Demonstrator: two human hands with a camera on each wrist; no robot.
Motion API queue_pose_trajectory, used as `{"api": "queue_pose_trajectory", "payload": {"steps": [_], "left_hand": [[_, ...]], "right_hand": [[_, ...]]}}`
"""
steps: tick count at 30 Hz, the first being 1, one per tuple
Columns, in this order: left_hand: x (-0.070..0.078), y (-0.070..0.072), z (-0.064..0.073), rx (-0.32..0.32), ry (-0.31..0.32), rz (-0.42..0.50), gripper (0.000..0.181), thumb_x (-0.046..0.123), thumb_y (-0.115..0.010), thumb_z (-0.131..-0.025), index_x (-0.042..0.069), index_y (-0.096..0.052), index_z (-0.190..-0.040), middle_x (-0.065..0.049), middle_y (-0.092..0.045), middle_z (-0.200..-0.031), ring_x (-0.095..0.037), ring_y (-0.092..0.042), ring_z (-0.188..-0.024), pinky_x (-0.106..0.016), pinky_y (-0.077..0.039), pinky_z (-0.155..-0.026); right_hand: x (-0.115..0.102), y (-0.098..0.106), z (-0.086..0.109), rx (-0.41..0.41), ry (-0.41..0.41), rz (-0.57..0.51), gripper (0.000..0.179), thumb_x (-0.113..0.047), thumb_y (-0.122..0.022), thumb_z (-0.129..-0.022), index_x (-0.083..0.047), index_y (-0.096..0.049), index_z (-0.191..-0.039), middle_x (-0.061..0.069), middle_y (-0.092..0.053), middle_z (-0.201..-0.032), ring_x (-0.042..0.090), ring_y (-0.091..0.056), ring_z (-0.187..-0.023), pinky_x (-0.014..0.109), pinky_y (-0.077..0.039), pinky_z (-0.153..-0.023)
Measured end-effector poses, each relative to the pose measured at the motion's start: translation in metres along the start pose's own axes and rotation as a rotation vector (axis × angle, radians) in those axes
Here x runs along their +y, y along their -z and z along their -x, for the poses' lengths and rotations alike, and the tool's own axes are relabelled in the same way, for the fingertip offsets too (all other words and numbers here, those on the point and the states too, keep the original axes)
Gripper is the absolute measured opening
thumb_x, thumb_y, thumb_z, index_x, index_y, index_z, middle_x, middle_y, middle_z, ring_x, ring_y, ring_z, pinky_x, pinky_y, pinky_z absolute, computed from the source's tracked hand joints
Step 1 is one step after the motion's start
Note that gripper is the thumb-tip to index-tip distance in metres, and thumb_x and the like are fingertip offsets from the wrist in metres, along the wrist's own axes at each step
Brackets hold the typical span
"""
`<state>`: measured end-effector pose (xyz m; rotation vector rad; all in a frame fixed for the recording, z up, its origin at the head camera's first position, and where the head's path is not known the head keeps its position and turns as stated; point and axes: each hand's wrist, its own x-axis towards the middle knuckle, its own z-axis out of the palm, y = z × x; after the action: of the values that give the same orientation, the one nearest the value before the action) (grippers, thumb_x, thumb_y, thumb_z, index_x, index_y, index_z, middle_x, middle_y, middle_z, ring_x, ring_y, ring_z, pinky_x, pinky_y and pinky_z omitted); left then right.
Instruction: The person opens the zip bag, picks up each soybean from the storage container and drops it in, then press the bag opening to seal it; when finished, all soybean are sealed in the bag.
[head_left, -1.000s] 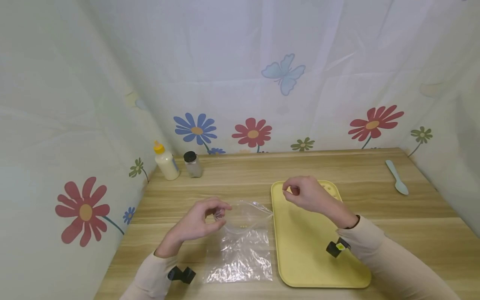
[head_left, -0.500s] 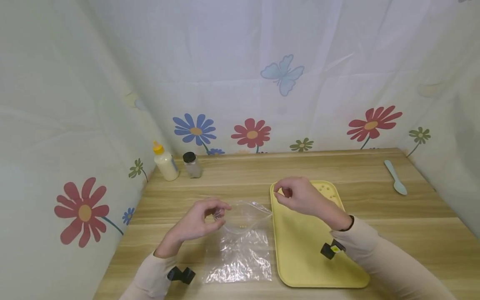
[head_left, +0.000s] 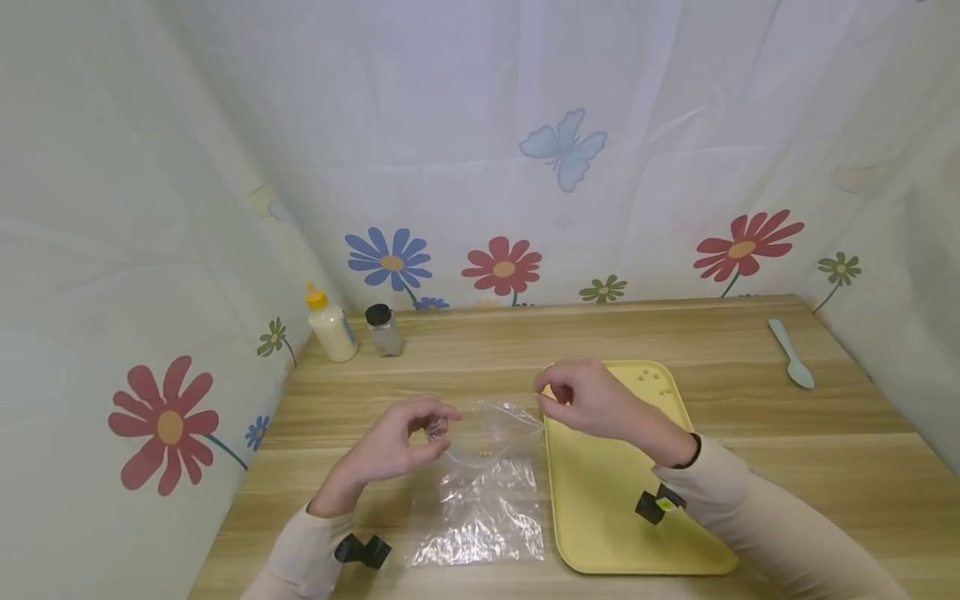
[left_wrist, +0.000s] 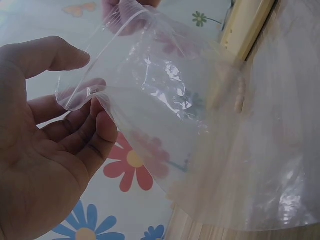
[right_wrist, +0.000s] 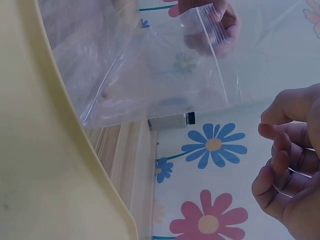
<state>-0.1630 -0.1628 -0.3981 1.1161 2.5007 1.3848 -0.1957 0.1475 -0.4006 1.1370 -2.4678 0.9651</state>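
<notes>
The clear zip bag [head_left: 480,508] stands with its mouth spread wide, its lower part reaching toward the table's front. My left hand [head_left: 397,437] grips the bag's left rim with curled fingers, the thumb [left_wrist: 72,57] raised apart from the film. A few small beige pieces [left_wrist: 240,95], like beads or beans, show through the bag. My right hand [head_left: 592,400] is over the upper left part of the yellow tray [head_left: 630,500], close to the bag's mouth. Its thumb and index fingertips come together; anything between them is too small to tell. Several similar pieces [head_left: 652,379] lie at the tray's far end.
A white bottle with a yellow nozzle [head_left: 332,332] and a black-capped jar [head_left: 385,332] stand at the back left of the wooden table [head_left: 480,350]. A pale green spoon [head_left: 791,354] lies at the right. Flower-printed curtains [head_left: 622,167] border the table's back and sides.
My right hand has moved left across the tray toward the bag's mouth, uncovering more of the small pieces on the tray. My left hand and the bag have stayed in place.
</notes>
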Motion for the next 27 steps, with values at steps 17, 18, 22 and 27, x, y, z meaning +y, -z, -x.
{"api": "queue_pose_trajectory", "payload": {"steps": [17,18,22,27], "left_hand": [[-0.002,0.0,0.001,0.002,-0.017,0.001,0.034,-0.01,-0.067,-0.078,-0.009,-0.063,-0.111,-0.007,-0.061,-0.09,-0.028,-0.06,-0.082,-0.034,-0.058,-0.082],[-0.003,0.0,0.001,0.002,-0.016,0.001,0.034,-0.01,-0.067,-0.078,-0.008,-0.063,-0.111,-0.007,-0.061,-0.09,-0.028,-0.06,-0.082,-0.034,-0.058,-0.082],[-0.003,-0.001,0.001,0.003,-0.008,-0.004,0.033,-0.01,-0.067,-0.079,-0.005,-0.064,-0.111,-0.007,-0.061,-0.09,-0.029,-0.06,-0.082,-0.033,-0.058,-0.081],[-0.002,0.0,0.0,0.002,-0.004,-0.007,0.033,-0.01,-0.068,-0.079,-0.004,-0.065,-0.111,-0.007,-0.061,-0.09,-0.03,-0.059,-0.082,-0.033,-0.058,-0.08]], "right_hand": [[-0.018,-0.007,-0.002,-0.054,0.049,-0.047,0.009,-0.014,-0.069,-0.086,-0.011,-0.072,-0.094,-0.012,-0.047,-0.062,0.004,-0.044,-0.056,0.017,-0.043,-0.053],[-0.019,-0.007,-0.003,-0.061,0.049,-0.049,0.01,-0.015,-0.069,-0.087,-0.01,-0.072,-0.095,-0.012,-0.047,-0.062,0.004,-0.044,-0.056,0.017,-0.042,-0.053],[-0.017,-0.007,-0.003,-0.071,0.054,-0.059,0.011,-0.016,-0.069,-0.088,-0.01,-0.071,-0.097,-0.012,-0.047,-0.062,0.002,-0.043,-0.056,0.017,-0.041,-0.052],[-0.014,-0.006,-0.003,-0.062,0.067,-0.057,0.008,-0.014,-0.07,-0.087,-0.01,-0.071,-0.094,-0.012,-0.047,-0.061,-0.001,-0.04,-0.056,0.016,-0.039,-0.05]]}}
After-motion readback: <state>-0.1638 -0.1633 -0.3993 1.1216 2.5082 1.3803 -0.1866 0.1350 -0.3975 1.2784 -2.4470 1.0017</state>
